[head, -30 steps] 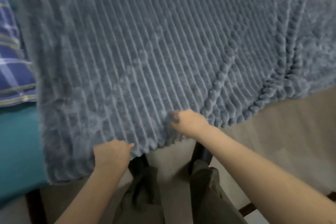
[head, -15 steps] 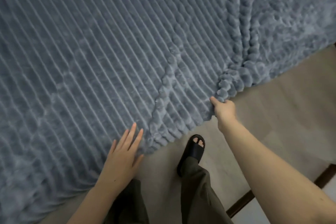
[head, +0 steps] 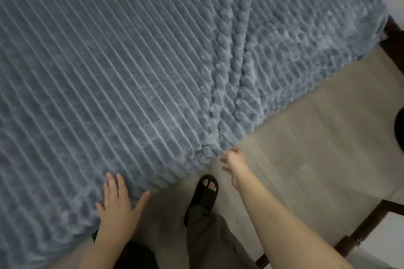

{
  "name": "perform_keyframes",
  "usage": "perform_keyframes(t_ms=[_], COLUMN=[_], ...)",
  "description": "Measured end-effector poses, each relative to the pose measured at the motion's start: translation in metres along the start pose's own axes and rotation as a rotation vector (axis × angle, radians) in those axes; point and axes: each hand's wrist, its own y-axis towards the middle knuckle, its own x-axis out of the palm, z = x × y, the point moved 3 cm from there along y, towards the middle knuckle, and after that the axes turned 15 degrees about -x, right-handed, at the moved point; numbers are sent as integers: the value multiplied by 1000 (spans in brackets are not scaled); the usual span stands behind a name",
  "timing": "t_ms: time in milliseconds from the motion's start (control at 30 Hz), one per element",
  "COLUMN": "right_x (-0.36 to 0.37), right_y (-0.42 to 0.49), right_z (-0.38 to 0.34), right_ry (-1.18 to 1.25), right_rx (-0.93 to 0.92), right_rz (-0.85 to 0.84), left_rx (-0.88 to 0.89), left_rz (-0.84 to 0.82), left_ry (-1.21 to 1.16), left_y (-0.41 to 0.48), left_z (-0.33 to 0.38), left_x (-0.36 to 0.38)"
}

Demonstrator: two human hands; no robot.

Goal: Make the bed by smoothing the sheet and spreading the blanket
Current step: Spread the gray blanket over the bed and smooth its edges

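Bare forearms, olive-grey trousers, black open-toed slipper

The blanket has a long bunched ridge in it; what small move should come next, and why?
Probably the right hand should pinch the blanket edge beside it and tug it rightward: the ridge ends there, that hand is open just off the edge, and the left hand lies flat, anchoring the smooth side.

Plush, ribbed grey-blue fleece blanket; matt pale wood-look floor; black matt rubbery sandal.
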Motion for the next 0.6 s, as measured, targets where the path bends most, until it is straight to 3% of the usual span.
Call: perform_keyframes(t_ms=[133, 333, 467, 600], right_x=[-31, -66, -109, -147], right_y=[38, 63, 69, 77], right_z=[-53, -87, -82, -45], right_ry=[531, 400, 809, 626], right_rx=[-26, -45, -122, -104], right_rz=[45, -190, -210, -89], left_rx=[250, 477, 428, 359], left_rz=[8, 60, 1, -55], left_ry=[18, 91, 179, 246], left_y=[-10, -19, -16, -16], left_z=[60, 151, 186, 190], left_x=[9, 22, 33, 39])
